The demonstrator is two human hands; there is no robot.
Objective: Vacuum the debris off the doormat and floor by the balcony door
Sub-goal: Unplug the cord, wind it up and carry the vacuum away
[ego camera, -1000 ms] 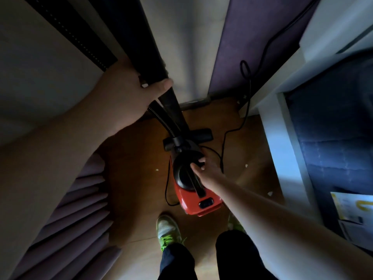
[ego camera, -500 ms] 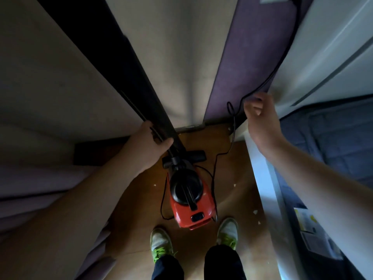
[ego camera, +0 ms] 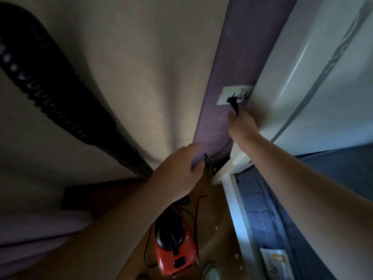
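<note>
- A shoe (ego camera: 211,271) shows at the bottom edge, and just beyond it the red vacuum (ego camera: 175,247) sits on the wooden floor (ego camera: 220,215), white crumbs (ego camera: 216,227) scattered beside it; no doormat is in view.
- The left hand (ego camera: 177,174) is raised with its fingers spread loosely; the black hose (ego camera: 60,102) runs behind it, but I cannot tell whether it holds anything.
- Further off, the right hand (ego camera: 243,125) reaches up the purple wall (ego camera: 228,57) and pinches the cord (ego camera: 236,112) right below the plug (ego camera: 232,101), which sits in the white socket (ego camera: 235,96).
- To my eye the plug wants a straight, square push, held by its body, not the cord.
- A white door frame (ego camera: 302,67) and a blue mattress (ego camera: 262,209) lie to the right.
</note>
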